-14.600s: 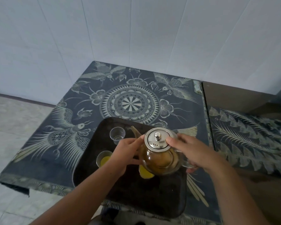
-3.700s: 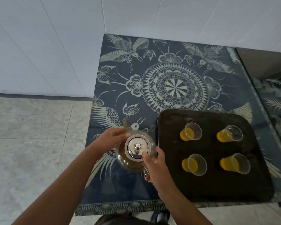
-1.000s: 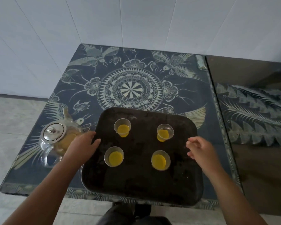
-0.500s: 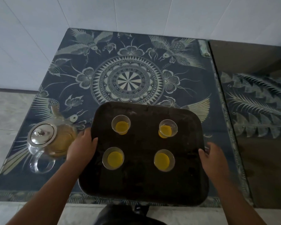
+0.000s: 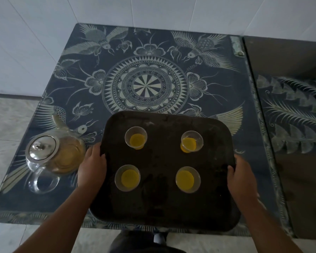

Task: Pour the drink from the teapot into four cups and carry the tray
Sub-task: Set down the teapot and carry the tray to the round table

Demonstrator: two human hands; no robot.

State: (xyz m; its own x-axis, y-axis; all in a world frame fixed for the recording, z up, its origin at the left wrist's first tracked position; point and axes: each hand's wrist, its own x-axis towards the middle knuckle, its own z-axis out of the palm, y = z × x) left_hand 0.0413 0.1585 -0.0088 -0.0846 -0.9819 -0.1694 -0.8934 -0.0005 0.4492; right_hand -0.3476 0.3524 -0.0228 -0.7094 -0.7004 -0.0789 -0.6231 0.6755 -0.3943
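The tray (image 5: 164,212) lay at the near edge of the desk (image 5: 226,84), its near rim hanging past that edge. Whether it was resting or raised could not be told. The left grip (image 5: 92,167) was closed over the tray's left rim and the right grip (image 5: 242,176) over its right rim, roughly opposite each other.

All four cups (image 5: 136,137) held yellow drink, so the pouring looked done and the carry was the step in hand. Done well, both sides would rise together, level and slow. The cups stood loose and unlidded, and a tilt would slop or slide them. The teapot (image 5: 55,154) stood near the desk's left edge, just beside the left grip, so the lift should go straight up.

The desk bore a dark cover of birds, flowers and a central medallion. It stood in a corner of white tiled wall, with pale floor tiles to its left.
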